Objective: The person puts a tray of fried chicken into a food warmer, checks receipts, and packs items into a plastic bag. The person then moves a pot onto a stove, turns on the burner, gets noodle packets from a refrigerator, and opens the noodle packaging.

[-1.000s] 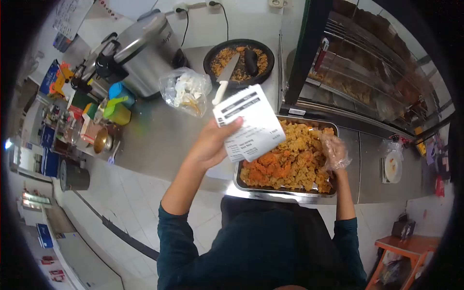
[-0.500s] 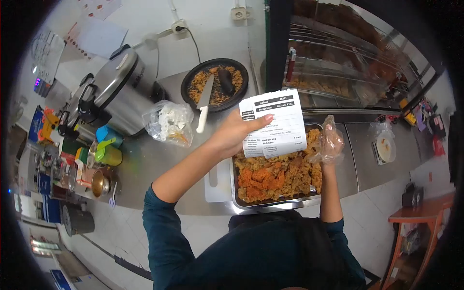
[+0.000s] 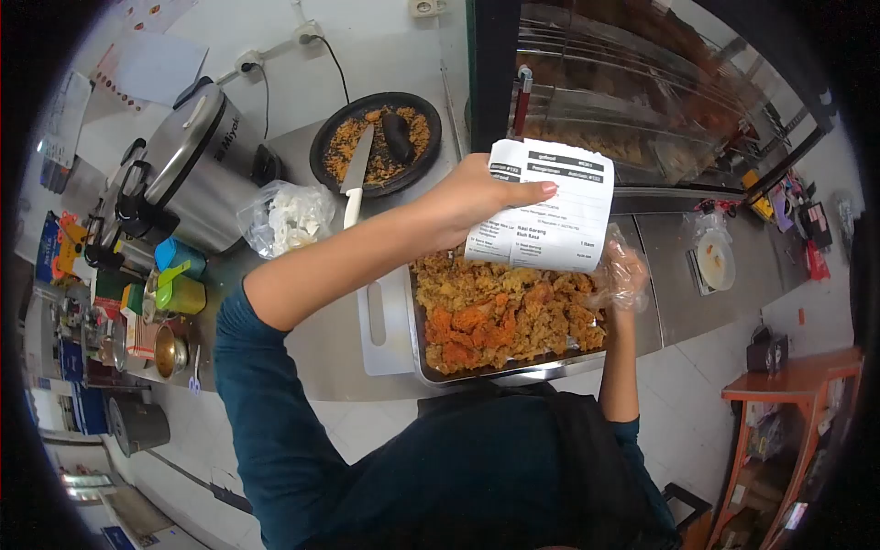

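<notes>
My left hand (image 3: 484,200) is closed on order receipts (image 3: 564,215), with the thumb pressed flat across their printed front. At least two slips overlap there. They are held up over a metal tray (image 3: 513,370) full of fried chicken (image 3: 495,316), some pieces coated orange-red. A clear plastic glove covers my right hand (image 3: 627,275), which is by the lower right corner of the receipts, above the tray's right side. Its fingers look bent, but glove creases and paper obscure them, and whether it touches the paper cannot be made out.
Left of the tray lies a white cutting board (image 3: 383,339). Behind it, a knife (image 3: 357,174) rests across a dark stone mortar (image 3: 323,151) with crumbs and a pestle. A plastic bag (image 3: 289,218) and a large pressure cooker (image 3: 197,170) stand left. A glass display cabinet (image 3: 632,101) is behind.
The view has shifted, so the counter items appear further left. My left hand has carried the receipts rightward and up, closer to my gloved right hand.
</notes>
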